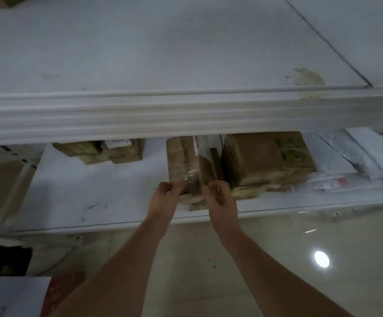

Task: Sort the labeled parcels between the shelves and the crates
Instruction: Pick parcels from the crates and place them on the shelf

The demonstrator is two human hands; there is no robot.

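A person reaches both bare arms into a white metal shelving unit, hands meeting at a tape-wrapped cardboard parcel (189, 164) that stands on the lower shelf (76, 202) near its front edge. The left hand (166, 194) pinches the parcel's near left corner, fingers curled against the glossy tape; the right hand (218, 195) grips its near right corner, fingers curled round the edge. The picture is soft, so the exact finger placement cannot be made out. Just beside the parcel, on its right, sits a larger cardboard box (266, 159) bearing green print, resting on flattened card. Farther right lies a heap of white plastic mailer bags (355, 156). To the left, well apart from the held parcel and set back under the upper shelf (163, 53), sits a smaller brown parcel (108, 151) with yellowish tape. Below the shelving, a glossy pale floor (277, 259) reflects a ceiling light.
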